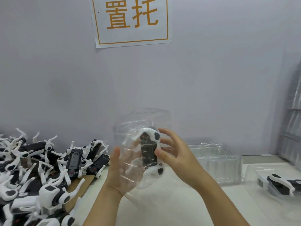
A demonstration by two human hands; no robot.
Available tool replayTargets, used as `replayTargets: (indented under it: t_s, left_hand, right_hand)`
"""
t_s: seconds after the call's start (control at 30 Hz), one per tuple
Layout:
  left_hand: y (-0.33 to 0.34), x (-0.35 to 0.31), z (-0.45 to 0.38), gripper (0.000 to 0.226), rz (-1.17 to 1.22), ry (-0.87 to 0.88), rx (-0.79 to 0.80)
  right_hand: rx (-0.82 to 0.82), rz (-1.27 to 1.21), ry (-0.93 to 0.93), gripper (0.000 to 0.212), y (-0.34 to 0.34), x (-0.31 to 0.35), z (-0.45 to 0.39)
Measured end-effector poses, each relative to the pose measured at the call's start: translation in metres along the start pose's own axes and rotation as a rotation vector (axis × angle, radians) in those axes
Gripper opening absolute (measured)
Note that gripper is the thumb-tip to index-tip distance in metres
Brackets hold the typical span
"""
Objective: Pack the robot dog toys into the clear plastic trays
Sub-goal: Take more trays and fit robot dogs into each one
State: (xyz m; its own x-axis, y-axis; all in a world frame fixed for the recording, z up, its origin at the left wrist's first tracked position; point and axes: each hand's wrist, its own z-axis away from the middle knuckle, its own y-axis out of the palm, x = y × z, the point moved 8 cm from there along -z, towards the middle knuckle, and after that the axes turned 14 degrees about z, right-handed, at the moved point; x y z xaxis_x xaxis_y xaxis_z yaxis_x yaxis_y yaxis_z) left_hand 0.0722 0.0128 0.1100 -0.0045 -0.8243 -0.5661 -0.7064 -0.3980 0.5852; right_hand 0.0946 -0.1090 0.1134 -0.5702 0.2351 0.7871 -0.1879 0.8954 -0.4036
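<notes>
Both hands are up off the bench (171, 209) here, holding one clear plastic tray (130, 144) with a robot dog toy (149, 154) sitting in it. The tray is lifted and tipped up toward the camera, so you're looking through the plastic at the toy. The toy's long axis runs pretty much up-down in the view, black body in the middle with white leg joints at the top and bottom ends; I can't tell which end is the head.

The left hand (116, 175) is behind/under the tray on its left side, thumb pressed on the front of the plastic, so it's gripping the tray. The right hand (177, 159) comes in from the right with fingers spread and lightly bent, thumb and fingertips touching the toy's right side, more steadying or pressing than a full wrap.

On the left there's a big heap of loose toys (37, 173), black and white, legs sticking out every direction, some lying on a strip of brown cardboard (78, 185). On the right, near the wall, a stack of empty trays (216, 162), and further right a packed tray (276, 181) lying flat with a toy in it, its length running left-right. A tall stack of clear trays (293, 119) leans at the right edge. A paper sign (132, 20) with orange characters hangs on the wall.
</notes>
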Motion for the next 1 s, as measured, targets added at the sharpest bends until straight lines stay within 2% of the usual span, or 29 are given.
replayTargets:
  t_s: [0.03, 0.1, 0.17, 0.23, 0.3, 0.37, 0.47, 0.53, 0.6, 0.73, 0.83, 0.9, 1.0]
  left_hand:
    - [-0.024, -0.002, 0.007, 0.098, -0.154, -0.043, -0.253]
    - [-0.041, -0.003, 0.018, 0.087, -0.394, -0.112, -0.398]
    - [-0.035, -0.006, 0.019, 0.075, -0.564, -0.243, -0.379]
    - [-0.034, -0.014, 0.016, 0.067, -0.686, -0.315, -0.383]
    - [-0.027, -0.016, 0.013, 0.058, -0.807, -0.370, -0.308]
    - [-0.025, -0.014, 0.014, 0.055, -0.960, -0.471, -0.280]
    - [-0.029, 0.001, 0.017, 0.058, -1.286, -0.753, -0.256]
    - [-0.031, 0.016, 0.018, 0.063, -1.453, -0.951, -0.263]
    - [-0.030, 0.032, 0.013, 0.070, -1.555, -1.030, -0.278]
    - [-0.026, 0.073, 0.001, 0.094, -1.732, -1.014, -0.171]
    - [-0.022, 0.077, -0.004, 0.101, -1.607, -0.895, -0.163]
    - [-0.026, 0.055, -0.006, 0.078, -1.480, -0.762, -0.245]
    - [-0.050, 0.005, -0.005, 0.023, -1.455, -0.454, -0.487]
  right_hand:
    - [0.012, -0.016, 0.031, 0.047, -0.001, -0.005, 0.000]
    - [0.003, -0.068, 0.109, 0.051, -0.006, -0.014, 0.001]
    - [-0.059, -0.183, 0.180, 0.056, -0.016, -0.022, 0.001]
    - [-0.135, -0.377, 0.203, 0.052, -0.028, -0.025, 0.002]
    - [-0.200, -0.473, 0.201, 0.048, -0.041, -0.024, 0.003]
    - [-0.265, -0.448, 0.202, 0.047, -0.053, -0.024, 0.004]
    - [-0.343, -0.394, 0.200, 0.046, -0.064, -0.022, 0.006]
    - [-0.354, -0.381, 0.201, 0.046, -0.064, -0.020, 0.006]
    - [-0.340, -0.362, 0.206, 0.043, -0.060, -0.020, 0.005]
    - [-0.292, -0.253, 0.235, 0.038, -0.050, -0.021, 0.004]
    - [-0.275, -0.115, 0.253, 0.039, -0.044, -0.020, 0.004]
    - [-0.299, -0.029, 0.252, 0.039, -0.042, -0.018, 0.004]
    - [-0.337, 0.100, 0.239, 0.036, -0.035, -0.011, 0.004]
